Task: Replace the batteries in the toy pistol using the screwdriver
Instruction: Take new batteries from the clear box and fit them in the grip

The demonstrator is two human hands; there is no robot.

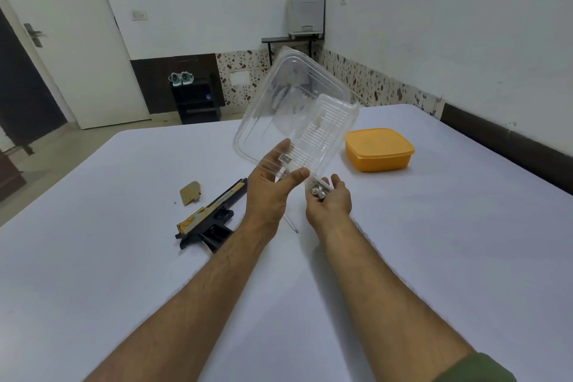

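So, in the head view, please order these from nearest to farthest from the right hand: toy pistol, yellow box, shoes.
From the right hand:
1. Yellow box, just beyond it, slightly right.
2. Toy pistol, to its left.
3. Shoes, far back by the wall.

On a bed, a toy pistol lies at nine o'clock of two hands, its loose cover just behind. A tilted container is held above; batteries rest in the right hand; a tub sits at two o'clock.
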